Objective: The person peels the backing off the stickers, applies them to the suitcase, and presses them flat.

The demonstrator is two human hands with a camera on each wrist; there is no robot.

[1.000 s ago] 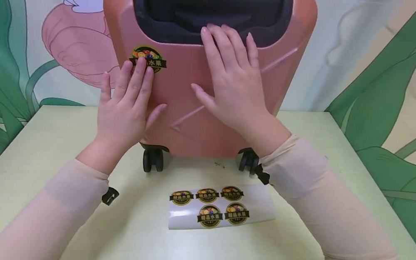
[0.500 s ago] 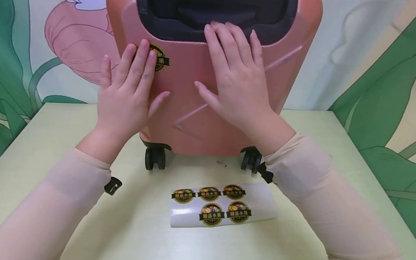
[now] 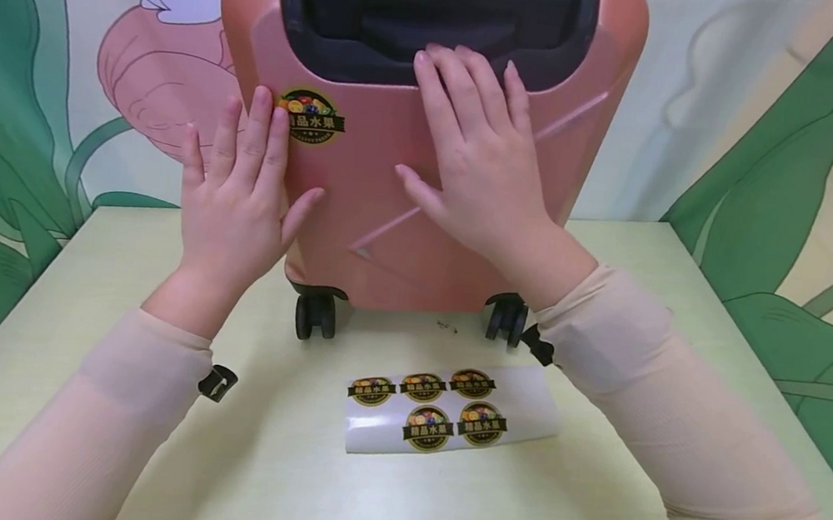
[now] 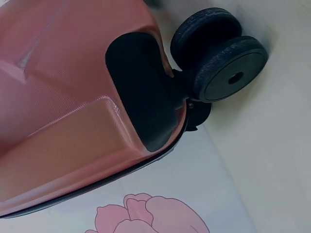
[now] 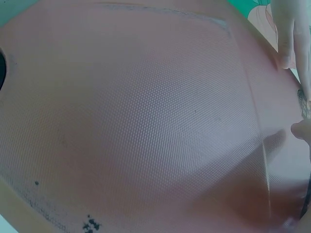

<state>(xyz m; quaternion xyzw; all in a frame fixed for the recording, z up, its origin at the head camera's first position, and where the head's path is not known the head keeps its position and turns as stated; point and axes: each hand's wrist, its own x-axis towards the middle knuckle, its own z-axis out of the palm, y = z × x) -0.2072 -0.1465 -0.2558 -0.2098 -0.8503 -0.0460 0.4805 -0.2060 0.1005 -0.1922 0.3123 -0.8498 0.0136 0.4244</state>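
Observation:
A pink suitcase [image 3: 363, 188] stands upright on its wheels, its black handle recess [image 3: 440, 11] at the top. On its upper left face sits a round fruit sticker [image 3: 313, 120], with dark lettering band, lying flat as far as I can see. My left hand [image 3: 234, 201] has straight, spread fingers at the suitcase's left edge, fingertips beside the sticker and overlapping its left rim. My right hand [image 3: 479, 153] lies with extended fingers on the front, fingertips over the lower edge of the handle recess. In the left wrist view a black wheel [image 4: 233, 70] shows at the suitcase's corner.
A white sheet [image 3: 523, 400] with several more fruit stickers [image 3: 428, 428] lies on the pale table [image 3: 276, 464] in front of the suitcase. Small dark specks [image 3: 448, 327] mark the table between the wheels. A backdrop printed with leaves [image 3: 798, 205] hangs behind.
My left hand first slid up over the sticker, covering much of it, then moved left and uncovered most of it. My right hand stays on the suitcase. The view has shifted slightly.

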